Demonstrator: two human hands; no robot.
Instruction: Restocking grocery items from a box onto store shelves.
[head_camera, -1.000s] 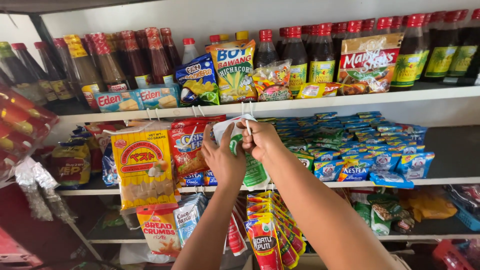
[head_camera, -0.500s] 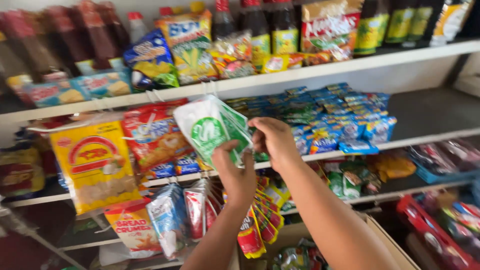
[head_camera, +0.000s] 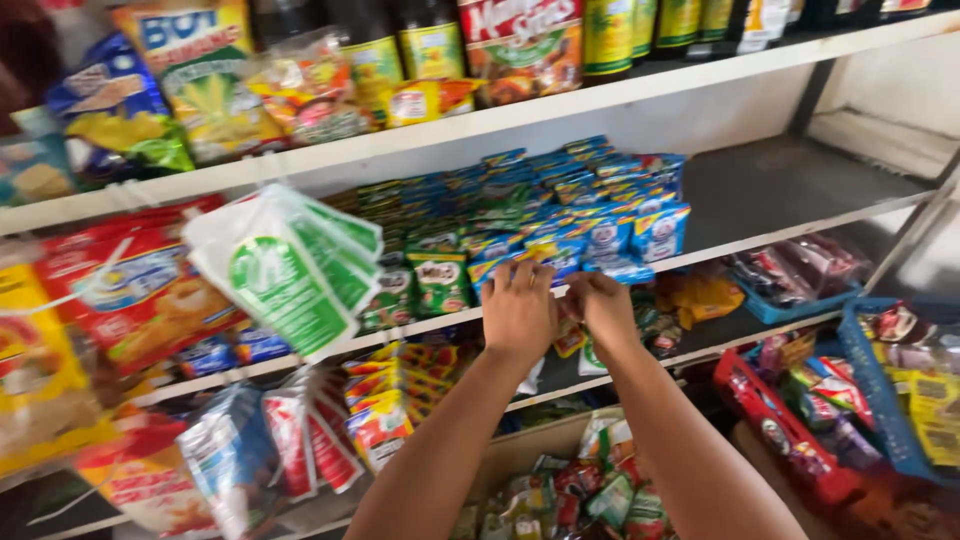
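My left hand (head_camera: 520, 315) rests fingers-forward on the front edge of the middle shelf (head_camera: 740, 245), touching the blue and green sachets (head_camera: 560, 215) stacked there. Just to its right, my right hand (head_camera: 605, 310) is curled at the same edge, over small yellow and green packets (head_camera: 572, 340) hanging below. Blur hides whether it grips one. A bunch of white and green packets (head_camera: 290, 265) hangs free at the left, away from both hands.
Bottles and snack bags line the top shelf (head_camera: 640, 85). Red and yellow snack bags (head_camera: 140, 290) hang at the left. A red tray (head_camera: 790, 440) and a blue basket (head_camera: 880, 390) of sweets stand at the right. A cardboard box (head_camera: 560, 480) of packets sits below.
Both hands have let go of the white and green packets and moved right and down to the middle shelf's edge. The view has swung right.
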